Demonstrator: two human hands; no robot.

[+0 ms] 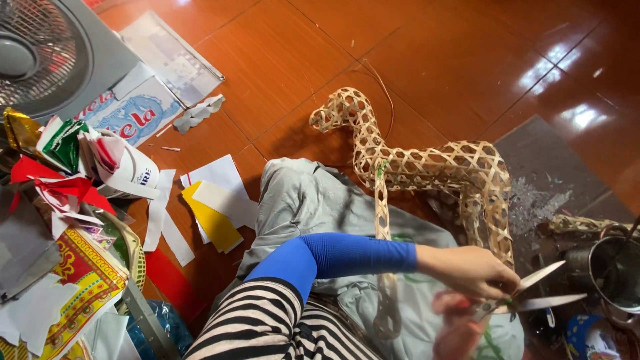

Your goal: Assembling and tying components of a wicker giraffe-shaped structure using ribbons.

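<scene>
Cutting with scissors, by the look of it, down at the right side above the lap. Best to keep the silver metal scissors (541, 288) pointing away from the body. Best to cut slowly, with small snips, and keep the fingers out from between the blades. Safer, probably, to hold whatever is being cut close to where the blades meet, and not near the sharp tips. Too blurry here to tell what that piece is.

Left hand (470, 270): reaching across on a blue sleeve, with the grip narrow and the fingers curled tight on the scissors, just where the two blades join. Blades standing apart in a wide V, pointing right toward the round shiny metal pot (617, 270).

Right hand (459, 328): just under the left hand, near the scissor handles, but smeared and pink in the picture. Cannot tell if that grip is wide or narrow, or if it holds anything.

Just behind the hands: a tan woven bamboo frame shaped like a four-legged animal (470, 170), standing on the shiny red-brown tiled floor (427, 47), with one long leg hanging down over the grey crumpled cloth (307, 200) on the lap.

Well apart on the left: yellow and white paper pieces (212, 223) lying flat on the floor, a messy heap of red, green and white paper (73, 167), and a grey fan with a wire cage (40, 53) in the top corner.
</scene>
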